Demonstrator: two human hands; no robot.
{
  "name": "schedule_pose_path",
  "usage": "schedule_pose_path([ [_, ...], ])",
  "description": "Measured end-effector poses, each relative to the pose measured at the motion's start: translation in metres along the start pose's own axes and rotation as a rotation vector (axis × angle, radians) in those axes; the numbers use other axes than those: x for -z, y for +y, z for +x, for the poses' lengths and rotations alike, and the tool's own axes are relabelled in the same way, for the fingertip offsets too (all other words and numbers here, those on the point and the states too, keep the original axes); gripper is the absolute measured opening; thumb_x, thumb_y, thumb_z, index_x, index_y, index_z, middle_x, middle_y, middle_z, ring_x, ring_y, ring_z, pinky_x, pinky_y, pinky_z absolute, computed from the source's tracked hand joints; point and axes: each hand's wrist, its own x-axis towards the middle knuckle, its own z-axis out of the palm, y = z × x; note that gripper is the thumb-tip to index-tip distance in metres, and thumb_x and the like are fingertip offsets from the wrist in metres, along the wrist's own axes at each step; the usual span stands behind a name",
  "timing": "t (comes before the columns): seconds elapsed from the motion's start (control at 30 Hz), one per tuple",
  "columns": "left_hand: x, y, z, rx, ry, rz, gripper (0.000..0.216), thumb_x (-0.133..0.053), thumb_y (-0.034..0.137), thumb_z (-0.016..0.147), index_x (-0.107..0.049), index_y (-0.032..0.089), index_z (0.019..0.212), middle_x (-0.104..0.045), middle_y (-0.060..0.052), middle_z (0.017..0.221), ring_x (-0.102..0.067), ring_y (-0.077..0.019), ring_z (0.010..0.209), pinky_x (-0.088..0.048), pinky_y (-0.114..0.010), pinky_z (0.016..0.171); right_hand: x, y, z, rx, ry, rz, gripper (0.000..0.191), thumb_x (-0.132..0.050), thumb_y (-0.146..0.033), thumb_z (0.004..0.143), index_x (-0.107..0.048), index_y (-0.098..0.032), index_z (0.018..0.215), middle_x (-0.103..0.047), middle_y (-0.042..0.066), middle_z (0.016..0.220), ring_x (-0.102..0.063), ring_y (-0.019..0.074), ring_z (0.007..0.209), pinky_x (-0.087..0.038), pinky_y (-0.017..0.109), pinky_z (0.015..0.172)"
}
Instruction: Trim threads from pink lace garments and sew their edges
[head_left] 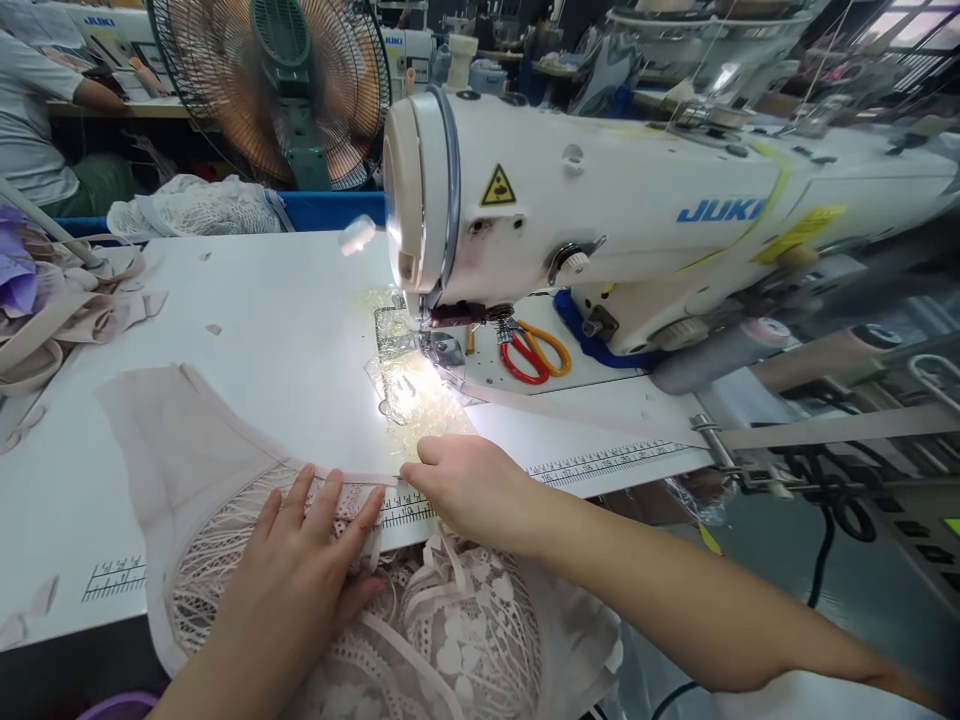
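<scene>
Honestly, this is looking like a lining-up step: the pale pink lace bra point(221, 535) is lying across the lower left and bottom centre, with the left hand point(300, 560) resting spread flat on it and the closed right hand point(469, 485) apparently pinching its edge strip point(367, 478). That's sitting below the Juki sewing machine point(637, 200), so I'd say the next move is calling for a flat, straight edge.
</scene>
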Motion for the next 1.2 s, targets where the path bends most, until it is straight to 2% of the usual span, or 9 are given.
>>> schedule_pose_path([
  [0.07,0.000,0.000,0.000,0.002,-0.005,0.001,0.067,-0.066,0.048,0.078,-0.047,0.026,0.138,-0.059,-0.021,0.127,-0.052,-0.0474,0.118,-0.049,-0.059,0.086,0.001,0.000,-0.003,-0.031,0.036,0.016,0.019,-0.054,-0.005,0.074,-0.064,-0.016,0.087,-0.052,0.002,0.075,-0.036,0.0141,0.059,-0.016,0.028,0.051],
  [0.23,0.001,0.001,0.000,0.015,-0.012,0.002,0.067,-0.066,0.048,0.078,-0.047,0.027,0.138,-0.059,-0.021,0.128,-0.052,-0.0470,0.118,-0.048,-0.059,0.087,-0.004,-0.006,0.004,-0.022,0.126,0.039,0.024,-0.050,-0.010,0.082,-0.064,-0.017,0.100,-0.051,0.002,0.075,-0.036,0.0154,0.060,-0.018,0.028,0.050],
  [0.37,0.000,0.001,-0.001,0.019,-0.004,0.015,0.067,-0.067,0.049,0.077,-0.049,0.026,0.137,-0.058,-0.020,0.128,-0.051,-0.0463,0.119,-0.047,-0.058,0.088,-0.013,-0.008,0.011,0.006,0.144,0.036,0.020,-0.049,-0.011,0.084,-0.065,-0.019,0.093,-0.050,0.001,0.073,-0.034,0.0146,0.058,-0.019,0.027,0.050],
  [0.57,0.002,0.002,0.000,0.029,0.004,0.027,0.067,-0.068,0.050,0.076,-0.049,0.027,0.137,-0.059,-0.020,0.128,-0.052,-0.0458,0.119,-0.048,-0.058,0.088,-0.011,-0.003,0.002,-0.021,0.116,0.016,0.023,-0.051,-0.014,0.084,-0.066,-0.019,0.101,-0.052,0.002,0.075,-0.037,0.0149,0.059,-0.019,0.028,0.051],
  [0.77,0.004,0.002,0.000,0.019,0.000,0.034,0.066,-0.066,0.047,0.079,-0.046,0.026,0.139,-0.059,-0.020,0.128,-0.052,-0.0459,0.119,-0.049,-0.059,0.089,-0.009,-0.009,0.012,0.007,0.193,0.039,0.026,-0.048,-0.015,0.088,-0.066,-0.021,0.105,-0.055,0.002,0.078,-0.040,0.0152,0.061,-0.020,0.027,0.050],
  [1.0,0.003,0.001,-0.002,0.049,-0.047,0.007,0.065,-0.064,0.046,0.081,-0.045,0.028,0.140,-0.056,-0.019,0.133,-0.048,-0.0448,0.124,-0.047,-0.058,0.092,-0.017,-0.012,0.033,0.059,0.166,0.035,0.016,-0.052,-0.017,0.088,-0.065,-0.019,0.097,-0.054,0.003,0.077,-0.044,0.0145,0.062,-0.021,0.027,0.049],
  [1.2,0.007,0.002,0.001,0.037,-0.046,0.013,0.064,-0.064,0.045,0.081,-0.045,0.028,0.140,-0.057,-0.019,0.131,-0.050,-0.0454,0.122,-0.047,-0.058,0.091,-0.001,-0.002,0.004,0.039,0.115,0.015,0.013,-0.059,-0.009,0.078,-0.066,-0.017,0.085,-0.054,0.002,0.074,-0.043,0.0141,0.059,-0.019,0.027,0.048],
])
